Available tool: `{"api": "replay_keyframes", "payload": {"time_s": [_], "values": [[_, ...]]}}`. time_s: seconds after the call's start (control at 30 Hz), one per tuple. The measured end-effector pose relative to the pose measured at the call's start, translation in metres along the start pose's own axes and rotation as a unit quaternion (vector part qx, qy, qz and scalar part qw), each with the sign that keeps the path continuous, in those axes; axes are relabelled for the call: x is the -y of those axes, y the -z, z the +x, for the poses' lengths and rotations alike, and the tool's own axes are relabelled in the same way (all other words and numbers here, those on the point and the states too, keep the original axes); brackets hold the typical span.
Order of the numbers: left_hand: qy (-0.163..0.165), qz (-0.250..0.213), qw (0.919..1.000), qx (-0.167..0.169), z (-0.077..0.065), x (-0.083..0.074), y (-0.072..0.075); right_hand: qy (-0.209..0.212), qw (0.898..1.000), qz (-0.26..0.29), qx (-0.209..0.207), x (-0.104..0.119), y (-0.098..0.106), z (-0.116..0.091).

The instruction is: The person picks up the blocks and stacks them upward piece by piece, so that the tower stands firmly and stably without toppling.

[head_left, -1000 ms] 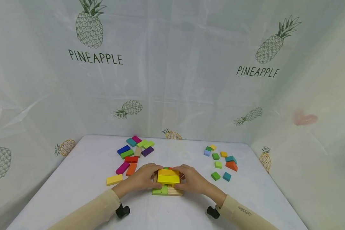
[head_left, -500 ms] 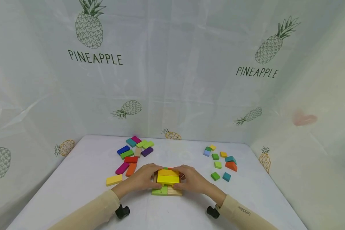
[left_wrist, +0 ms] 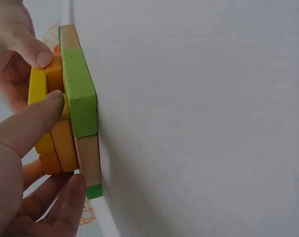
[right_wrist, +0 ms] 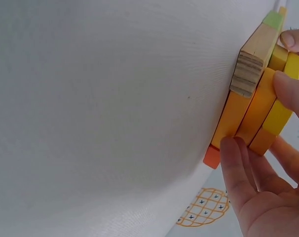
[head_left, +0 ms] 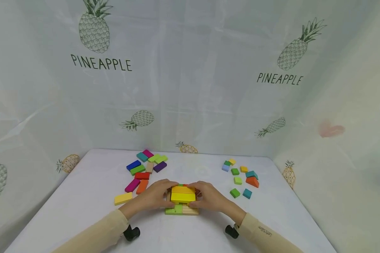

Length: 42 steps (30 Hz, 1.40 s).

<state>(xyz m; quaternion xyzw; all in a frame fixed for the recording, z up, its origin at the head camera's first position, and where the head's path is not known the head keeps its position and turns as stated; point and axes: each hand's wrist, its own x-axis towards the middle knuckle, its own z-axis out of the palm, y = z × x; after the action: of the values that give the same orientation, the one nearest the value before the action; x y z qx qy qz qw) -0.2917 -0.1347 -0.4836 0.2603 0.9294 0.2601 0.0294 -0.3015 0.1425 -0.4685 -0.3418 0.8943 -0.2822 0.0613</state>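
A low stack of wooden blocks stands between my hands at the front middle of the table. On top lie a bright yellow block [head_left: 183, 198] and, just behind it, an orange-yellow block [head_left: 183, 189]. My left hand [head_left: 157, 194] grips their left end, thumb at the front and fingers behind. At the right end my right hand [head_left: 210, 197] grips the same way. Beneath, in the left wrist view, an orange block [left_wrist: 65, 143] forms a middle layer. The bottom layer shows a light green block [head_left: 175, 210] beside a plain wood block [head_left: 190, 210] at the front.
Several long blocks, among them a red block [head_left: 142, 176] and a yellow block [head_left: 123, 199], lie loose at left. Several small blocks, including a green block [head_left: 235, 193] and an orange triangular block [head_left: 252, 181], are scattered at right. A pineapple-print curtain [head_left: 190, 88] hangs behind the table.
The head view has shifted slightly, so everything appears a little farther left. Both hands keep the same hold on the yellow blocks, and the stack looks unchanged.
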Motion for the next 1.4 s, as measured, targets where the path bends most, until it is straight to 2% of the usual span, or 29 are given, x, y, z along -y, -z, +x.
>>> {"api": "replay_keyframes", "payload": {"time_s": [0.1,0.27,0.47,0.6,0.73,0.93,1.2,1.4], "values": [[0.004,-0.010,0.9999,-0.001,-0.003,0.001,0.007,-0.005,1.000,-0.002,0.001,0.001,0.000,0.000],[0.023,-0.040,0.9989,-0.009,-0.011,0.007,0.027,-0.012,1.000,-0.004,-0.002,0.004,0.001,0.000],[0.050,-0.038,0.9973,-0.038,-0.023,0.028,0.047,-0.017,1.000,-0.001,-0.005,0.005,0.000,-0.001],[0.070,-0.034,0.9961,-0.041,-0.033,0.044,0.055,-0.019,1.000,-0.001,-0.004,0.005,0.000,-0.001],[0.072,-0.013,0.9968,-0.032,-0.039,0.056,0.057,-0.021,1.000,-0.005,-0.004,0.004,-0.001,-0.001],[0.065,0.007,0.9974,-0.029,-0.043,0.063,0.057,-0.024,1.000,-0.001,-0.006,0.004,-0.001,-0.001],[0.072,0.003,0.9970,-0.029,-0.044,0.064,0.057,-0.030,1.000,0.002,-0.007,0.001,-0.003,-0.002],[0.081,0.013,0.9957,-0.043,-0.047,0.062,0.055,-0.028,1.000,0.004,-0.009,0.000,-0.003,-0.002]]}}
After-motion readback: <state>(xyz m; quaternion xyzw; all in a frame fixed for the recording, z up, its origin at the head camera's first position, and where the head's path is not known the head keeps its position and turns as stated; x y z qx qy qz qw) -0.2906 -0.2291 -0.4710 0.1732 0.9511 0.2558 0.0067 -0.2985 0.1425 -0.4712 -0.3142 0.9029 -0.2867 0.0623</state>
